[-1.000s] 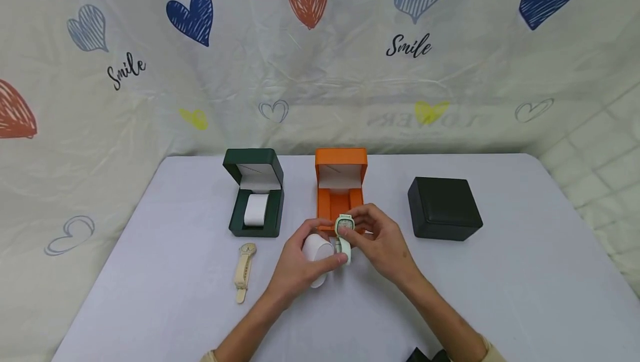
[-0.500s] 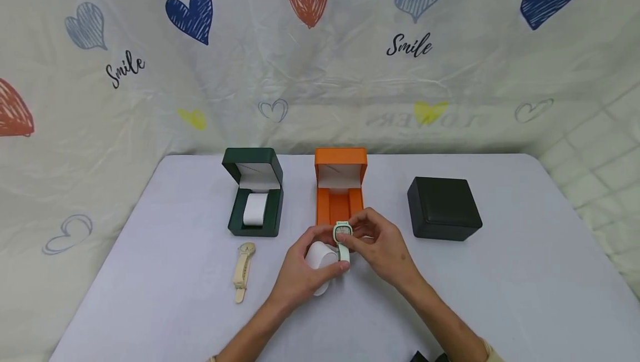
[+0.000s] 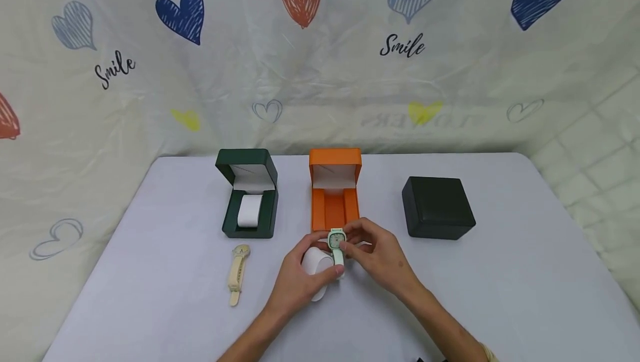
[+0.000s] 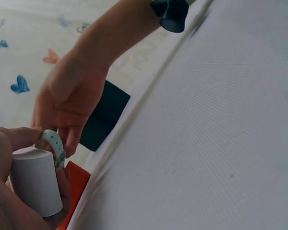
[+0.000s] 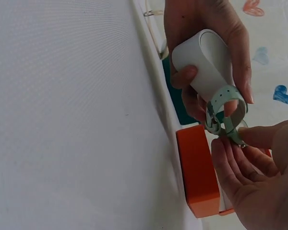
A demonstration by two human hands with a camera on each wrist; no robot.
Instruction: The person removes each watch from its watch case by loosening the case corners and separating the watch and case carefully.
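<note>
My left hand grips a white watch cushion, its thumb and fingertips reaching to a mint-green wristwatch at the cushion's end. My right hand pinches the same watch by its case, from the right. The right wrist view shows the watch's strap looped at the end of the cushion. Just beyond both hands stands an orange watch box, lid raised, with no cushion showing in its slot.
An open green watch box with a white cushion inside stands left of the orange one. A cream wristwatch lies in front of it. At the right is a closed black box. A patterned curtain hangs behind the table.
Both hands, with the cushion and mint-green watch, have drawn slightly nearer the person, showing more of the orange box. The head view has shifted a little to the right.
</note>
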